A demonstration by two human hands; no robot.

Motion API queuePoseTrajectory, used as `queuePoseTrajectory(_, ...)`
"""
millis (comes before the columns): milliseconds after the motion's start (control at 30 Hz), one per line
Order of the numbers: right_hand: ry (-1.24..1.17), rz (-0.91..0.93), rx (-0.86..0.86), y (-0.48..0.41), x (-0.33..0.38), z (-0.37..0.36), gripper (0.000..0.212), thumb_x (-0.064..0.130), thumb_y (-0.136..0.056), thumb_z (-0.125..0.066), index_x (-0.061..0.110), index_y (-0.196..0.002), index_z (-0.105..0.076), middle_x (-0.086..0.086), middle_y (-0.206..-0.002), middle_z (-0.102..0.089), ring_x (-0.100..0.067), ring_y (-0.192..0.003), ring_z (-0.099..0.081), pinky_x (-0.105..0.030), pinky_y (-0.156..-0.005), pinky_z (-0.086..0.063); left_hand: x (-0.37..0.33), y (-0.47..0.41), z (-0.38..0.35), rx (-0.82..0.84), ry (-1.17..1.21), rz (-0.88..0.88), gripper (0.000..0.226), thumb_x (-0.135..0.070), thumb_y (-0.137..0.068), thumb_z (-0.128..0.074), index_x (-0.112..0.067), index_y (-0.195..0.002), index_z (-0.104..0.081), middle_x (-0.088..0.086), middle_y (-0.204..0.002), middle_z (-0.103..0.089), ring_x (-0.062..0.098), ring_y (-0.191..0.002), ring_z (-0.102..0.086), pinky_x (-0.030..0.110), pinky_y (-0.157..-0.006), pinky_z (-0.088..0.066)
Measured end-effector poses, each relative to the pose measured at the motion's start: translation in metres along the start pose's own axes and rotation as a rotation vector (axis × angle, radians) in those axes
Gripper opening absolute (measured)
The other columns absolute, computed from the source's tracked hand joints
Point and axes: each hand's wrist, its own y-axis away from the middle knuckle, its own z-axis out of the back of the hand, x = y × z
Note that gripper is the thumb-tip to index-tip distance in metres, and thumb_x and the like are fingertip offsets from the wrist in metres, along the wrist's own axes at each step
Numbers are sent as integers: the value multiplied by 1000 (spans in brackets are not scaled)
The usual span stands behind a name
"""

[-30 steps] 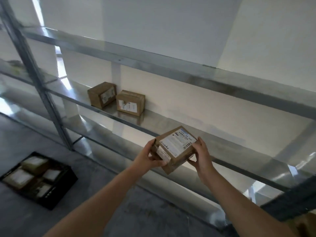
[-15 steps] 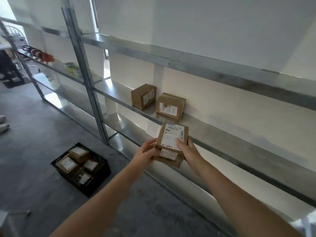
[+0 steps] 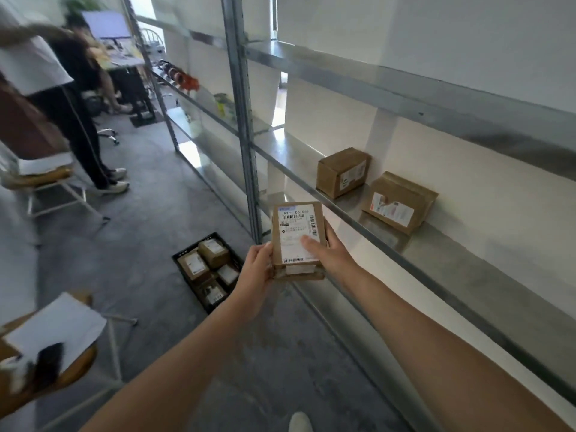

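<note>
A small cardboard parcel (image 3: pixel 296 222) with a white shipping label facing up is held in front of me, above the floor and just left of the metal shelf (image 3: pixel 452 260). My left hand (image 3: pixel 257 272) grips its left and lower edge. My right hand (image 3: pixel 327 254) holds its right side, thumb lying on the label. Two more cardboard boxes stand on the shelf: one (image 3: pixel 341 171) further back, one (image 3: pixel 399 202) to its right, both with labels.
A black crate (image 3: pixel 179 260) with several labelled parcels sits on the grey floor below my hands. A shelf upright (image 3: pixel 246 151) rises behind the parcel. People (image 3: pixel 62 98) stand at far left near chairs (image 3: pixel 56 338) and a desk.
My view has swung left, bringing the people, chairs and crate into sight. The parcel has turned in my hands so its label lies upright and lengthwise; both hands still hold it.
</note>
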Motion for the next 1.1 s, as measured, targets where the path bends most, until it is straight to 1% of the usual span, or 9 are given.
queuePoseTrajectory(100,-19,-9,76,-41,7,-26,49,31,-102,-48,32,-149,-33,-2,-133,-60,-14,-105,-67,-29,-83,-59,-9,-22,25,-111,47,5,27,-38,-100,-49,-14,-113,-52,11,-113,-71,29,-104,-69,38,-84,-57)
queuePoseTrajectory(233,-39,-49,174,-95,3,-56,46,37,-105,-38,28,-150,-35,-6,-137,-58,-23,-118,-61,-45,-103,-49,-22,-47,53,-257,77,-15,22,-37,-100,-51,-19,-112,-54,11,-112,-71,25,-99,-71,35,-78,-58)
queuePoseTrajectory(333,-50,-66,229,-132,0,-76,44,37,-106,-34,28,-149,-38,-5,-138,-58,-21,-120,-60,-41,-104,-47,-32,-60,69,-326,83,-18,26,-34,-102,-46,-21,-123,-53,8,-116,-70,22,-102,-70,32,-77,-58)
queuePoseTrajectory(467,14,-90,318,-171,-2,-95,41,56,-98,-30,51,-135,-48,5,-131,-63,-18,-119,-60,-46,-107,-43,-49,-82,88,-389,51,-1,35,-32,-104,-40,-18,-133,-52,6,-119,-70,23,-108,-68,37,-89,-57)
queuePoseTrajectory(567,19,-108,355,-198,-7,-104,33,59,-92,-33,64,-118,-53,13,-119,-69,-14,-111,-66,-42,-98,-50,-56,-100,99,-424,32,-2,35,-31,-104,-41,-19,-134,-53,6,-118,-70,26,-110,-66,45,-97,-52)
queuePoseTrajectory(767,-14,-145,388,-220,-8,-126,38,39,-104,-32,47,-139,-45,20,-103,-72,-2,-87,-71,-20,-60,-56,-57,-112,117,-471,141,-20,35,-28,-104,-39,-19,-135,-54,6,-121,-68,23,-107,-66,33,-81,-55)
queuePoseTrajectory(867,32,-133,425,-227,4,-147,41,34,-106,-30,47,-144,-37,16,-111,-68,-7,-93,-70,-21,-59,-55,-60,-116,130,-513,227,-20,36,-27,-104,-37,-17,-133,-56,6,-119,-70,20,-98,-68,35,-84,-51)
queuePoseTrajectory(967,46,-117,451,-239,22,-170,42,32,-107,-29,43,-148,-34,5,-123,-64,-9,-93,-67,-22,-58,-55,-70,-124,152,-496,270,-65,36,-27,-105,-36,-16,-132,-56,7,-120,-70,17,-93,-72,26,-62,-57)
queuePoseTrajectory(1100,80,-104,424,-252,32,-200,43,30,-107,-30,40,-150,-32,-1,-134,-60,-9,-94,-65,-20,-57,-52,-83,-140,186,-494,299,-87,33,-27,-104,-37,-18,-126,-59,1,-104,-76,14,-84,-74,23,-55,-56)
